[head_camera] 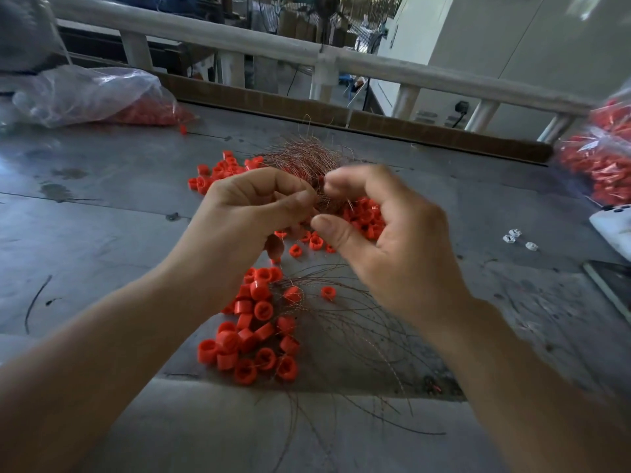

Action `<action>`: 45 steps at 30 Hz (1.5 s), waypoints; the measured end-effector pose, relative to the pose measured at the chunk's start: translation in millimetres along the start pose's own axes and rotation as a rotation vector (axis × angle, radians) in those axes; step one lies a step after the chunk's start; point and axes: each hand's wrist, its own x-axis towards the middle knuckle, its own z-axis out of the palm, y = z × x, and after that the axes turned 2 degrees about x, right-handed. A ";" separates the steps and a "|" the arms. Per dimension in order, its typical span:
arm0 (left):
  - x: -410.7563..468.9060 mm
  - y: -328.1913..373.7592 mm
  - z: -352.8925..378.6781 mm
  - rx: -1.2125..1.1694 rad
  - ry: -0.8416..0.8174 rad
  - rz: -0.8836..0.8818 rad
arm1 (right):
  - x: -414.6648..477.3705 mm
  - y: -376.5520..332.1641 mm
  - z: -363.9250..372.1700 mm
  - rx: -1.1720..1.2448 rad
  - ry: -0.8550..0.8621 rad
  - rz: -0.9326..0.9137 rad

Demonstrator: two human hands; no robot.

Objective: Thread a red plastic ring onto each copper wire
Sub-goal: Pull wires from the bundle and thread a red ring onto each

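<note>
The left hand (252, 213) and right hand (386, 233) are up close together mid-frame. The left thumb and forefinger are pinched on a fine strand from the copper wires (307, 162), whose tangle sits at 12 o'clock, just behind the fingertips. The right hand's fingers are curled but smeared by blur, so I can't tell if it's got anything.

Loose red rings (218, 175) are scattered at 11 o'clock from the hands, with more lying under and between them. At 6 o'clock, near the table edge, there's a cluster of rings with wires through them (252, 336), the strands fanning out toward 4 o'clock.

The grey table (102, 233) is scuffed and stained. A clear plastic bag (95, 97) of red rings lies at 10 o'clock and a second bag (601, 165) at 2 o'clock on the right edge. A few small white bits (515, 237) sit at 3 o'clock, beside a white device (614, 230) and a dark flat panel (611, 285). A cardboard strip (444, 131) lines the far edge, with a white railing (375, 66) behind it and a workshop-looking room beyond.
</note>
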 end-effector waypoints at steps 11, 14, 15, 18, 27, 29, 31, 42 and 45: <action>0.3 -1.7 1.9 -0.070 -0.001 0.003 | 1.5 4.5 -5.9 -0.046 -0.038 0.054; 1.1 -2.4 -0.7 -0.090 0.014 -0.002 | 0.7 6.9 -7.6 -0.017 -0.054 0.080; 1.2 -2.4 -1.6 -0.076 0.004 0.009 | 0.2 7.1 -8.3 -0.002 -0.064 0.087; 1.7 -4.0 -4.6 0.035 -0.029 0.099 | 0.7 9.8 -8.2 0.049 -0.089 0.109; 1.3 -7.5 -9.0 0.941 0.069 0.590 | 0.2 8.9 -9.6 0.051 -0.148 0.095; 2.0 -7.9 -9.1 0.932 0.077 0.568 | 0.6 8.7 -10.4 0.082 -0.122 0.085; 2.4 -7.7 -9.2 0.812 0.045 0.488 | 1.6 9.5 -12.1 0.139 -0.088 0.077; 4.7 3.4 -13.3 0.133 -0.042 0.159 | 3.3 12.9 -17.1 0.259 -0.164 0.114; 4.8 2.4 -13.6 0.099 -0.133 0.097 | 4.5 13.4 -21.1 0.319 -0.140 0.114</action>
